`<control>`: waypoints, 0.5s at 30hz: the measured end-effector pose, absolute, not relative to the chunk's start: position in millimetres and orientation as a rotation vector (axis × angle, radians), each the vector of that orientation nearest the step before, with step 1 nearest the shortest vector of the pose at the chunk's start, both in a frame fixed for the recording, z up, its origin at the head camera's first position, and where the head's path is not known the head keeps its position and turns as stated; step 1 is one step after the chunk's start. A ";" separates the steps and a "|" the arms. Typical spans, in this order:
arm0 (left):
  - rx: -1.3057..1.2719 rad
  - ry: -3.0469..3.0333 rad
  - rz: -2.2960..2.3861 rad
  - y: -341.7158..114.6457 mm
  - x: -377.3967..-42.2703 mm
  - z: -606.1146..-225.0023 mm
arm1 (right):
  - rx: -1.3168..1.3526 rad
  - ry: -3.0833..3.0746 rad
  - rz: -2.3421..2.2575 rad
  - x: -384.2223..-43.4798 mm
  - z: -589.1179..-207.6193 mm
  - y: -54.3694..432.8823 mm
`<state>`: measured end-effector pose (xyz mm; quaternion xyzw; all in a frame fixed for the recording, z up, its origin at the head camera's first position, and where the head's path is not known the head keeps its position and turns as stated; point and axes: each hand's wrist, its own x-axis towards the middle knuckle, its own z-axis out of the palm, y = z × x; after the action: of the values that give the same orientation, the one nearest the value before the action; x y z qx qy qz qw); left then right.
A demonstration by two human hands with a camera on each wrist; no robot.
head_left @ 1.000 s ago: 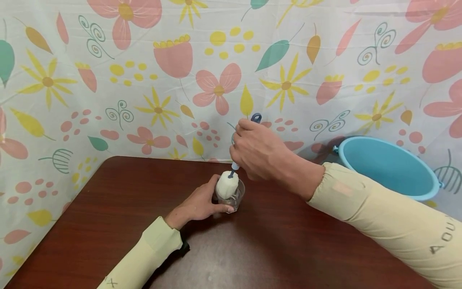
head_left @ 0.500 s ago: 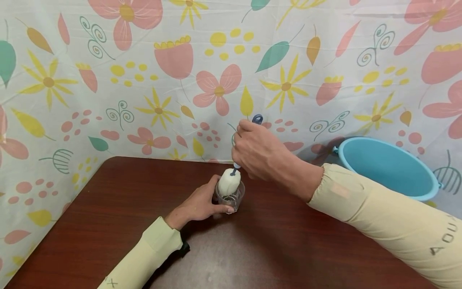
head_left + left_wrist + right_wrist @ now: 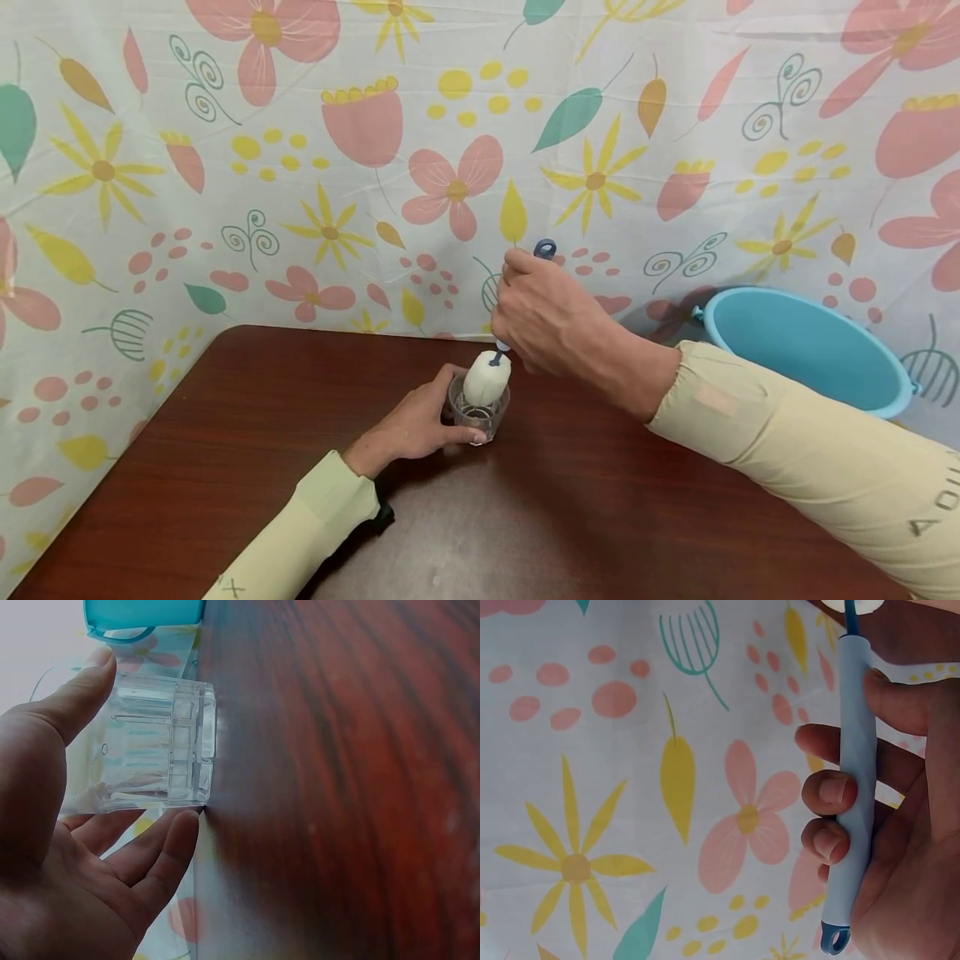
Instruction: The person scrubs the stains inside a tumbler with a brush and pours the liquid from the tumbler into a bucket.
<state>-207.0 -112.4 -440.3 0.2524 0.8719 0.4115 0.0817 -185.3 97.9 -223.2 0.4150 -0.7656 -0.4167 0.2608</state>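
Observation:
My left hand (image 3: 412, 423) holds a clear plastic cup (image 3: 478, 425) upright on the table, thumb on the near side and fingers on the far side. In the left wrist view the cup (image 3: 142, 746) looks ribbed, with its base at the tabletop. Above and to the right, my right hand (image 3: 553, 307) grips a sponge cup brush by its pale blue handle (image 3: 857, 727), fingers wrapped round it. The brush's white sponge head (image 3: 487, 380) sits tilted partly inside the cup, its top above the rim. The sponge's lower end is hard to see through the cup.
A dark reddish-brown wooden table (image 3: 247, 417) lies beneath the hands. At the right stands a light blue bucket (image 3: 810, 350), beyond the right forearm. Behind the table hangs a floral curtain (image 3: 450, 108).
My right hand and the brush have shifted slightly right. The sponge head has gone from the left part of the cup's mouth to the right part. My left hand and the cup stay put.

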 end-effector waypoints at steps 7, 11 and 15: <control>0.778 2.618 1.244 -112.5 -204.6 -439.7 | 1.113 -2.093 -1.131 -182.7 -222.5 98.4; 0.781 2.627 1.239 -112.2 -203.8 -440.1 | 1.110 -2.125 -1.159 -180.4 -220.1 98.9; 0.782 2.633 1.236 -111.7 -203.8 -440.5 | 1.107 -2.147 -1.171 -178.6 -218.7 99.9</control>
<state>-203.8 -111.7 -440.5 0.2591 0.8723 0.4096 0.0647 -178.6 99.9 -218.7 0.4017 -0.7791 -0.4247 0.2265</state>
